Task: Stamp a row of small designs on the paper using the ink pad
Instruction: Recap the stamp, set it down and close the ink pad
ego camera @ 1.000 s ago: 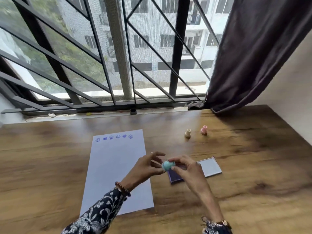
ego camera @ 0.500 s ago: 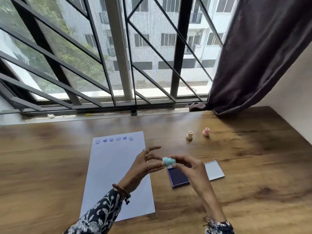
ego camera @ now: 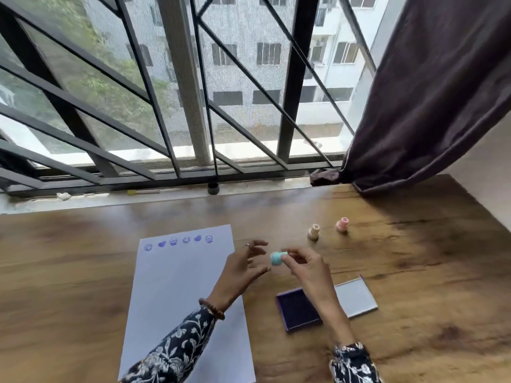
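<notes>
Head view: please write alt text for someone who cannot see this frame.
The right hand pinches a small teal stamp above a wooden table, the left hand open just beside it. Below sits an open ink pad; to the left lies paper with six blue prints along its top.

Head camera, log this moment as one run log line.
right hand: holds teal stamp | left hand: open beside it | ink pad: open | paper: six prints
</notes>
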Tool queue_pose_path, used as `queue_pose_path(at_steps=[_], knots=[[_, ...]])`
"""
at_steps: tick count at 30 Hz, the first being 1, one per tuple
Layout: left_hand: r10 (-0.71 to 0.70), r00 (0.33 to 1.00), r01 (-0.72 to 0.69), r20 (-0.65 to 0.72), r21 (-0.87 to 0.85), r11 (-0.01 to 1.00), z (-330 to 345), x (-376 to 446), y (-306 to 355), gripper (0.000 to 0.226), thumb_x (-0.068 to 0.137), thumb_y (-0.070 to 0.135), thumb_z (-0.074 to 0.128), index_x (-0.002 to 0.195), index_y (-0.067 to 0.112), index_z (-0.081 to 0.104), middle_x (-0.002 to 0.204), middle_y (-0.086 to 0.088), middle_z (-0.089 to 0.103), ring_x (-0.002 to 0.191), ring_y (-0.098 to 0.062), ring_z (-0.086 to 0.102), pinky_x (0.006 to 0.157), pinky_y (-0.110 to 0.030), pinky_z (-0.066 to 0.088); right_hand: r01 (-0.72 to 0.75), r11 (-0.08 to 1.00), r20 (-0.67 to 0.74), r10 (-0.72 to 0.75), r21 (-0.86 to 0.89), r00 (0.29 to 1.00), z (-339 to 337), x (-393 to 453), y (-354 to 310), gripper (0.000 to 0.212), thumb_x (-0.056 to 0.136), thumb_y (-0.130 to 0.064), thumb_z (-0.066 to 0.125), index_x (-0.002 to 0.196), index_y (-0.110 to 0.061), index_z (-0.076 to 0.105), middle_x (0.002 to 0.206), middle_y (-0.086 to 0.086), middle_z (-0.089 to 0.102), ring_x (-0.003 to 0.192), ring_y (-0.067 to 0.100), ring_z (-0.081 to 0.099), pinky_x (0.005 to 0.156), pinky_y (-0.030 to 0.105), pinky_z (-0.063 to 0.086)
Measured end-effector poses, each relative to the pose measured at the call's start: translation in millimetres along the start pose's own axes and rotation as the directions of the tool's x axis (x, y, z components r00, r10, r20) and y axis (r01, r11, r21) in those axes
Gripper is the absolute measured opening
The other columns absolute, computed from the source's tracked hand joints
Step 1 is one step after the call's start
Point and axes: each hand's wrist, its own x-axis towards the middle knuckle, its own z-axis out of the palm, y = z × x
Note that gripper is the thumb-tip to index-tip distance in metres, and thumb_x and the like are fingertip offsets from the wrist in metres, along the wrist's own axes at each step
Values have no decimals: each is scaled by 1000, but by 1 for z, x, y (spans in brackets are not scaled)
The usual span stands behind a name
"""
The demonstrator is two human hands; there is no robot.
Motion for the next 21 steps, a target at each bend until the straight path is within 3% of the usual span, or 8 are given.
queue_pose_path(at_steps=[3,6,11,13,15,16,19,21], knots=[[107,994,-85,-37,386,919,1,16,-14,43,79,28,68,118,20,51,123,0,56,118,-14,49,92,-17,36,63,964,-78,-86,-260,993,1,27,-6,22,80,-26,65,102,-24,63,96,-6,66,87,11,62,75,27,51],[139,990,-105,-14,576,811,3,28,-25,54,81,35,63,127,13,45,136,-7,46,133,-21,34,108,-27,26,140,864,-72,-198,-484,978,6,48,-11,21,82,-28,62,101,-21,57,102,-2,63,89,18,59,66,28,46],[155,987,-100,-32,635,766,5,33,-39,57,81,48,57,124,12,48,128,-5,50,118,-22,45,105,-29,29,225,733,-5,-297,-642,955,19,63,-12,19,84,-25,58,103,-20,59,106,3,63,90,23,63,71,33,49],[148,988,-81,-41,678,731,6,33,-41,59,82,51,53,127,14,44,131,-3,48,123,-21,43,113,-29,8,204,734,6,-263,-648,965,22,63,-9,21,85,-26,57,106,-21,58,110,3,61,95,23,61,72,33,49],[142,989,-72,-43,697,714,6,32,-39,61,83,51,51,131,16,39,137,-1,44,133,-19,34,109,-23,-20,178,770,-8,-231,-612,973,20,58,-8,26,85,-27,57,111,-22,57,115,2,59,99,23,60,74,35,50],[133,990,-71,-37,693,718,6,30,-37,62,84,51,51,133,16,36,140,-2,42,137,-18,28,107,-26,-25,166,794,-25,-223,-585,975,18,54,-9,28,85,-27,58,113,-23,56,116,1,59,99,22,60,74,35,50],[95,996,-74,1,629,774,7,17,-26,61,85,47,53,135,18,33,143,-2,41,142,-16,18,116,-45,-14,149,845,-90,-226,-513,970,2,33,-9,26,85,-22,59,111,-24,58,113,-1,61,92,17,62,73,33,53],[95,996,-78,0,558,826,9,-2,-19,60,84,46,55,134,22,34,145,-1,39,142,-14,15,118,-48,-5,125,885,-162,-219,-449,962,-13,12,-4,18,84,-17,61,102,-21,62,107,-1,65,82,14,63,71,33,54]])
